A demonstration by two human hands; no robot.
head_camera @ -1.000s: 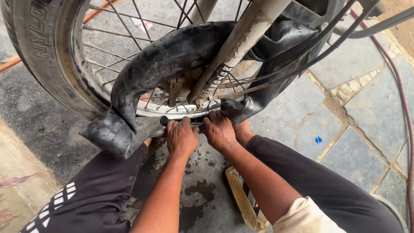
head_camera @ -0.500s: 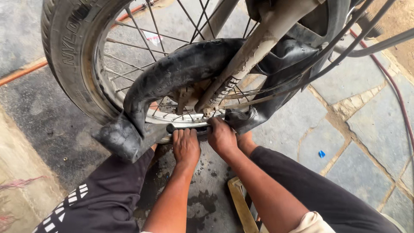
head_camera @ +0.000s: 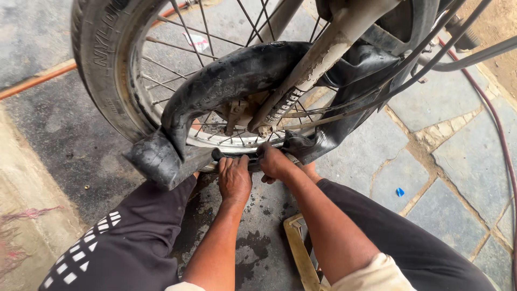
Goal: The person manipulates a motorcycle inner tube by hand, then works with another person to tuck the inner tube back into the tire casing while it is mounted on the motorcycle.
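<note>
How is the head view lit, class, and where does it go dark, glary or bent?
Head view: soft, even daylight, no hard shadows or glare; sharp on the left hand and right hand at the rim; darkest under the black tube, where detail is lost; the tyre bulges at the frame edge, wide-lens distortion.

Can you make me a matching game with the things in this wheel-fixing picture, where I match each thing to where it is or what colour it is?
Things:
1. inner tube
2. left hand
3. hose
4. small scrap

Descriptions:
A. blue, lying on the stone paving on the right
B. black, pulled out and draped over the wheel's spokes
C. reddish, running along the ground at the right edge
D. pressed against the bottom of the wheel rim, next to the right hand

Pairs: 1-B, 2-D, 3-C, 4-A
</note>
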